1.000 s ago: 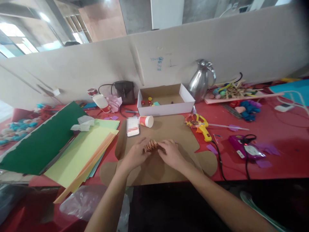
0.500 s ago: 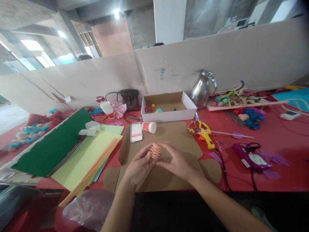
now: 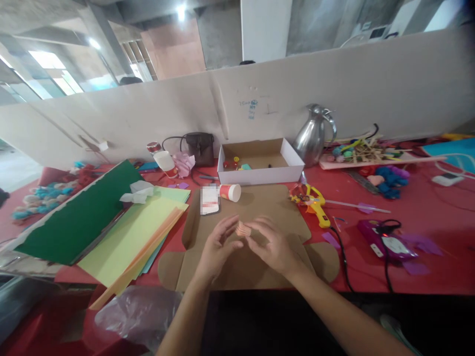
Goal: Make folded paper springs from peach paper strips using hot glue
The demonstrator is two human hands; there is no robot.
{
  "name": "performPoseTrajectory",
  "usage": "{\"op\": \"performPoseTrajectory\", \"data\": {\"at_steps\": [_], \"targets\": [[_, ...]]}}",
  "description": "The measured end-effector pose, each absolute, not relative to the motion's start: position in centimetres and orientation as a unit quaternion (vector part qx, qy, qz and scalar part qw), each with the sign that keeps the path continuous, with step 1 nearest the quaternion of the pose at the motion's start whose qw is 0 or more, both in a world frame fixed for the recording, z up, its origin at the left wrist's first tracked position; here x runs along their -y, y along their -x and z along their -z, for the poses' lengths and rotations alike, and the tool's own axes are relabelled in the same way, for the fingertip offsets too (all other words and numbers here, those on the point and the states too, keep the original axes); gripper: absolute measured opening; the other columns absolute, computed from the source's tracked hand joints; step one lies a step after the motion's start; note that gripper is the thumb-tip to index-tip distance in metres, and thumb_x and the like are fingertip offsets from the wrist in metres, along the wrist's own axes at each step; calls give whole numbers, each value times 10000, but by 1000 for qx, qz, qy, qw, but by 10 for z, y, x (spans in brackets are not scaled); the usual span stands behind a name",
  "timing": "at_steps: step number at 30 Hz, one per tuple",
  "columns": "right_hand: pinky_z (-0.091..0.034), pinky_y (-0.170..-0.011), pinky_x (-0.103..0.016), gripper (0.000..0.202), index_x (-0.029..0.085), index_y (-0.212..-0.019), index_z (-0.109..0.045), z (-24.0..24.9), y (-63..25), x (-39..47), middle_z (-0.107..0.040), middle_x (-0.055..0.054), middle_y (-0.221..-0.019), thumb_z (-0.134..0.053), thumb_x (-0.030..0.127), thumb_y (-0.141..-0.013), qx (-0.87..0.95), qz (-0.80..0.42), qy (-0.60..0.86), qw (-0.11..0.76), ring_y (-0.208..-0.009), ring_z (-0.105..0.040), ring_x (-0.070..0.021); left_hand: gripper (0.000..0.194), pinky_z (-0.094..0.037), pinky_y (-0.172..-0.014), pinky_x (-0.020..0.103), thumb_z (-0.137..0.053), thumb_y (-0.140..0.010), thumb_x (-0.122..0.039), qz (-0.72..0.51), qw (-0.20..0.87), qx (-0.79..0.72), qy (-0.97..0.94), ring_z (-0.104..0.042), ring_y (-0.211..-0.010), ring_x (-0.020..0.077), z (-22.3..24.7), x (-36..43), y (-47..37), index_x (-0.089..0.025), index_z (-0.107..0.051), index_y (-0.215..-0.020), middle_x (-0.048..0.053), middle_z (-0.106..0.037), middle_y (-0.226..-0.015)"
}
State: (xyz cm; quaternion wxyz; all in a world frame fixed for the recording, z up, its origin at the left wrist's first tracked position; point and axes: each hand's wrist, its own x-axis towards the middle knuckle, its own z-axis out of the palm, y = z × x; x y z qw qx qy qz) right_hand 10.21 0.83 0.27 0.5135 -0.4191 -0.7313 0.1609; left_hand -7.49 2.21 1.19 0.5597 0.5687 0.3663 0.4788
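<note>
Pleated orange paper (image 3: 244, 229) at fingertips of right hand (image 3: 272, 247), pinched; left hand (image 3: 218, 249) spread just beside, contact unclear

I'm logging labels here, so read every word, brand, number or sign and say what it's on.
Nothing reads with certainty.
Blue handwriting on the white partition wall: too blurred.
White label on the purple plastic device: too small.
Any print on the nearer red-and-white paper cup: too small.
White rectangular object beside it: face pixelated.
</note>
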Motion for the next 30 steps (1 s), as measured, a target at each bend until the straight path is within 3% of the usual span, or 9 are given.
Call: {"op": "performPoseTrajectory", "data": {"at_steps": [4, 7, 13, 19, 24, 30], "targets": [[-442, -886, -420, 214, 284, -1045, -641, -7, -105, -9, -663, -41, -960, -584, 214, -851, 754, -162, 408, 488, -955, -574, -229, 173, -420, -989, 384, -701, -750, -248, -468, 438, -415, -645, -591, -1091, 254, -17, -31, 78, -224, -728, -919, 76, -691, -1056], [-443, -884, -423, 239, 287, -1089, -635, -9, -105, -8, -668, -46, -958, -586, 239, -860, 752, -180, 412, 482, -956, -578, -233, 99, -477, -863, 346, -661, -785, -257, -469, 439, -418, -642, -637, -913, 221, -15, -32, 78, -208, -702, -861, 59, -696, -914], [-437, -947, -366, 297, 317, -1204, -598, -5, -99, -2, -653, -34, -1124, -530, 268, -919, 723, -250, 398, 506, -1052, -581, -207, 99, -481, -805, 303, -675, -780, -262, -527, 473, -400, -582, -617, -841, 178, 6, -29, 69, -205, -677, -861, 28, -663, -857], [-488, -825, -328, 299, 339, -1201, -633, 2, -98, -7, -671, -41, -993, -480, 305, -947, 703, -257, 420, 513, -925, -623, -200, 128, -480, -812, 297, -714, -735, -259, -589, 504, -398, -491, -618, -835, 163, 27, -27, 57, -215, -694, -853, 9, -676, -867], [-492, -788, -332, 263, 319, -1126, -689, -1, -111, -40, -700, -39, -954, -524, 297, -923, 734, -279, 412, 462, -871, -633, -202, 238, -456, -886, 348, -725, -707, -282, -537, 479, -457, -523, -636, -919, 211, 20, -46, 60, -195, -713, -928, 59, -717, -951], [-469, -791, -322, 210, 286, -1036, -727, 16, -115, -66, -704, -33, -895, -578, 298, -889, 728, -301, 427, 443, -859, -614, -190, 245, -463, -707, 284, -704, -697, -293, -449, 380, -509, -629, -622, -742, 178, 16, -74, 62, -187, -740, -915, 50, -729, -867]]}}
